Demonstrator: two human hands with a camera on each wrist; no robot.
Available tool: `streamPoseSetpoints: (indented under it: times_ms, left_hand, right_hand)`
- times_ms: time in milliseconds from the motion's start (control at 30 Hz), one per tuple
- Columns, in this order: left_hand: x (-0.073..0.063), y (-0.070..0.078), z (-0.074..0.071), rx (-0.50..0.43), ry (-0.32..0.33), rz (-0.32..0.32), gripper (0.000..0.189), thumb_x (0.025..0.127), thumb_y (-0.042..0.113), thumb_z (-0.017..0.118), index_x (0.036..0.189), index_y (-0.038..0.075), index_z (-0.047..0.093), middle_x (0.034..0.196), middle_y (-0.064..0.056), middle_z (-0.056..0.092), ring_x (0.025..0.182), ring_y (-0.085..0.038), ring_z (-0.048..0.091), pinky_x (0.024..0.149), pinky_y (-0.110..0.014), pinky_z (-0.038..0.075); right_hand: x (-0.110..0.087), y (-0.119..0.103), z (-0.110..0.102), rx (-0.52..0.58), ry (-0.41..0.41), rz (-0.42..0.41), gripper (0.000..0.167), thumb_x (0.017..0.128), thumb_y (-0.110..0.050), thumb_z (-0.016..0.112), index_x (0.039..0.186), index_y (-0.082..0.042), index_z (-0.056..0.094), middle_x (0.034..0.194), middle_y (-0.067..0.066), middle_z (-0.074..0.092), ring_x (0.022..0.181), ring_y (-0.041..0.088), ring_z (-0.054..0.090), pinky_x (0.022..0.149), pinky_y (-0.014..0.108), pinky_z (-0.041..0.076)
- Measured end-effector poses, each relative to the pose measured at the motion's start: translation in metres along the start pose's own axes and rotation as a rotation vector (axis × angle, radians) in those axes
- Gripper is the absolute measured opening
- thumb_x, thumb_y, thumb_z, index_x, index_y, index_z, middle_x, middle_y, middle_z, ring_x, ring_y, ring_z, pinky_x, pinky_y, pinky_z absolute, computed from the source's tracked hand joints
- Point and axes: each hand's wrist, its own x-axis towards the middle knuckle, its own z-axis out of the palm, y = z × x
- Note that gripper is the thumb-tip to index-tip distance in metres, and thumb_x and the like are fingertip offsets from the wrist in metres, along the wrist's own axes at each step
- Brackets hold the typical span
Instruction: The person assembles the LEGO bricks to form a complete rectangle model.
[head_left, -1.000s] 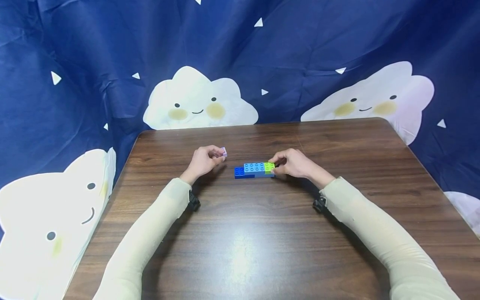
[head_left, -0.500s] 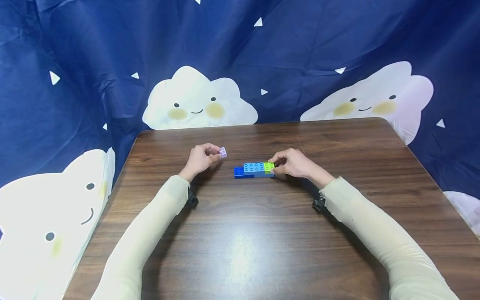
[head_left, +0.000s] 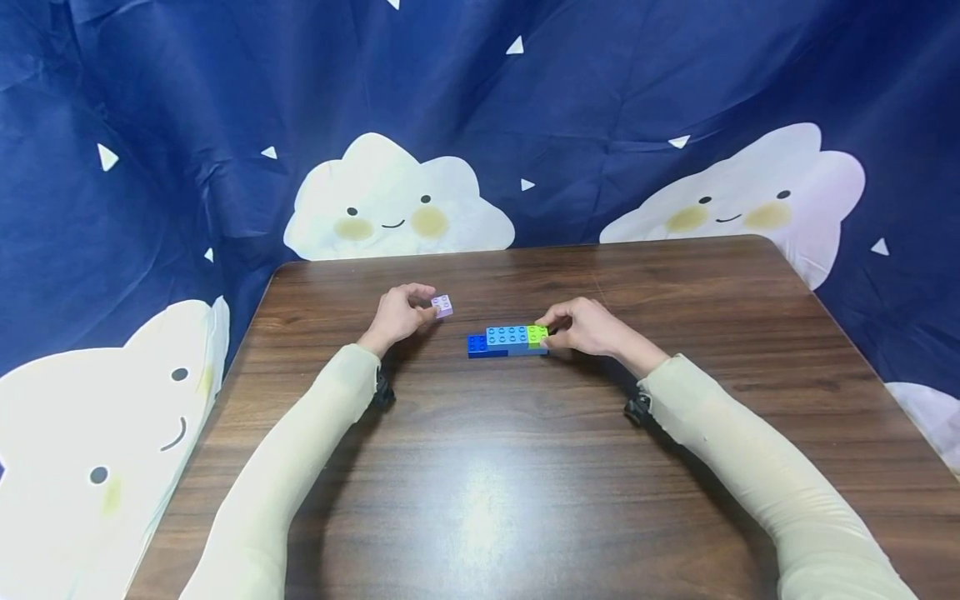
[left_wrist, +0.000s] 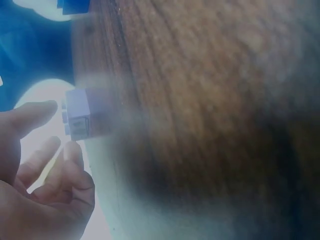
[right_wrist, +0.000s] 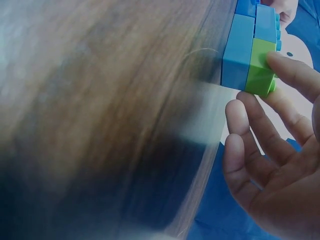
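Note:
On the table near its far side, a small lavender toy brick (head_left: 442,307) sits studs up. My left hand (head_left: 397,314) is just to the left of it; in the left wrist view the thumb and fingers are spread around the brick (left_wrist: 78,115), with a small gap to it. A stepped block assembly lies to the right: a dark blue brick (head_left: 477,345) at its left end, light blue bricks (head_left: 507,335) and a lime green brick (head_left: 537,334) on top at the right end. My right hand (head_left: 588,325) pinches the green brick between thumb and fingers.
The brown wooden table (head_left: 480,467) carries the bricks. Behind it hangs a dark blue curtain (head_left: 570,100) with white smiling clouds. A black wrist camera (head_left: 637,410) is strapped under each sleeve.
My left fingers have loosened from the lavender brick and drawn slightly left, so more of its studs show. The brick has shifted a little left. The right hand stays put.

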Motion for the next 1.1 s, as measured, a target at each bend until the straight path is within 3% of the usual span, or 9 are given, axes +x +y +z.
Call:
streamPoseSetpoints:
  times_ms: [167, 433, 833, 1100]
  left_hand:
    - [0.0021, 0.0000, 0.0008, -0.009, -0.029, -0.019, 0.042, 0.089, 0.018, 0.073, 0.128, 0.007, 0.064, 0.124, -0.012, 0.069, 0.094, -0.024, 0.066, 0.081, -0.033, 0.053]
    - [0.0033, 0.0002, 0.0024, 0.031, -0.031, -0.026, 0.042, 0.089, 0.022, 0.074, 0.127, 0.008, 0.065, 0.124, -0.013, 0.069, 0.109, -0.028, 0.063, 0.097, -0.043, 0.049]
    - [0.0031, -0.0039, 0.0047, 0.065, -0.020, -0.010, 0.037, 0.088, 0.021, 0.075, 0.121, 0.006, 0.068, 0.116, -0.013, 0.072, 0.106, -0.028, 0.066, 0.097, -0.042, 0.048]
    - [0.0048, -0.0037, 0.0071, 0.065, -0.016, -0.019, 0.033, 0.089, 0.020, 0.074, 0.119, 0.007, 0.069, 0.114, -0.012, 0.072, 0.100, -0.026, 0.064, 0.090, -0.038, 0.049]
  right_hand:
    - [0.0000, 0.0006, -0.0002, 0.006, 0.000, 0.001, 0.029, 0.078, -0.023, 0.084, 0.106, -0.017, 0.078, 0.100, 0.005, 0.078, 0.086, 0.016, 0.070, 0.074, 0.029, 0.051]
    - [0.0004, 0.0013, -0.0003, 0.008, 0.000, 0.002, 0.029, 0.078, -0.023, 0.084, 0.105, -0.017, 0.078, 0.099, 0.005, 0.078, 0.086, 0.015, 0.069, 0.073, 0.028, 0.051]
    - [0.0018, -0.0012, -0.0016, -0.019, 0.001, 0.005, 0.030, 0.076, -0.024, 0.085, 0.105, -0.018, 0.078, 0.095, 0.003, 0.078, 0.082, 0.013, 0.068, 0.072, 0.028, 0.050]
    - [0.0017, -0.0022, -0.0025, -0.040, 0.004, 0.009, 0.031, 0.075, -0.025, 0.085, 0.105, -0.019, 0.079, 0.093, 0.002, 0.078, 0.080, 0.013, 0.066, 0.070, 0.027, 0.049]
